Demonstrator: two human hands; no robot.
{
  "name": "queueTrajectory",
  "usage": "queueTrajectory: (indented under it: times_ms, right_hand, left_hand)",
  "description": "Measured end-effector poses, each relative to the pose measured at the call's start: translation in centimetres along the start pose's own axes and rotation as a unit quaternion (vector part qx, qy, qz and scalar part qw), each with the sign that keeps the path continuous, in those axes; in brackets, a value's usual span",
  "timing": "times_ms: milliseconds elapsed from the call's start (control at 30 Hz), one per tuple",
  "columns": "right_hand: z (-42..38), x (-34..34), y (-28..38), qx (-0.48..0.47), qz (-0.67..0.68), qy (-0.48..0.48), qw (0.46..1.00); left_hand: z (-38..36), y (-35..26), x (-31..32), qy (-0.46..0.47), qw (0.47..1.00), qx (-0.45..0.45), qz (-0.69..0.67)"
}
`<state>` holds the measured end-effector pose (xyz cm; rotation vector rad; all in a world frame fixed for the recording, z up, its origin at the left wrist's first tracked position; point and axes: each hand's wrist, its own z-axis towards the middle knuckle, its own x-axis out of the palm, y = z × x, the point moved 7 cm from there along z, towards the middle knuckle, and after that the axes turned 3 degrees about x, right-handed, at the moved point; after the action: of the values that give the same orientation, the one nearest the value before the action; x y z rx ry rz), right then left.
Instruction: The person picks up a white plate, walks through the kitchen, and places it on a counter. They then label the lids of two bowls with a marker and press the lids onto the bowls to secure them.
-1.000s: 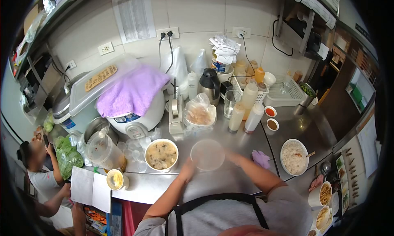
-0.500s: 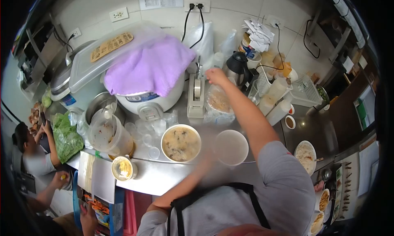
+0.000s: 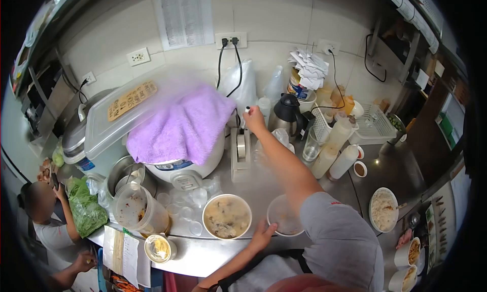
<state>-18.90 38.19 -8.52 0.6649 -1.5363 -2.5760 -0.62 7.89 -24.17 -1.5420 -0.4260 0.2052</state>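
Head camera shows the right hand [image 3: 254,120] closed narrowly round a slim, pen-like item [image 3: 247,109] (its dark tip just pokes out), near the tape dispenser [image 3: 240,165] and purple towel [image 3: 180,127]. Down at the tabletop [image 3: 190,247], the left hand [image 3: 261,235], loosely spread, touches the near-left rim of the clear round plastic [image 3: 284,217], right of the soup bowl [image 3: 227,217].

Towel [image 3: 181,124] plain lilac; rice cooker [image 3: 188,166] white. Leafy greens [image 3: 85,204] bright green. Wall [image 3: 274,18] off-white, tiled; sauce cups [image 3: 360,169] white, one holding brown sauce.
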Motion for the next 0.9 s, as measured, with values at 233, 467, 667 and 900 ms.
queueTrajectory:
  times_ms: [233, 467, 667, 900]
  right_hand:
    - [-10.7, -12.9, 8.9, -0.004, 0.303, 0.092, 0.949]
    - [-25.2, -19.7, 7.9, 0.116, 0.362, 0.186, 0.906]
    - [-31.1, -21.8, 7.2, 0.117, 0.302, 0.224, 0.919]
    - [-29.6, -26.6, 3.0, 0.268, 0.382, 0.092, 0.88]
  left_hand:
    - [-1.7, -5.3, -0.2, -0.095, 0.95, 0.128, 0.267]
    - [-5.4, -13.6, 3.4, -0.076, 0.914, 0.223, 0.332]
    - [-5.0, -12.9, 7.8, 0.032, 0.952, 0.144, 0.268]
    - [-7.5, -11.6, 12.6, 0.184, 0.968, 0.032, 0.168]
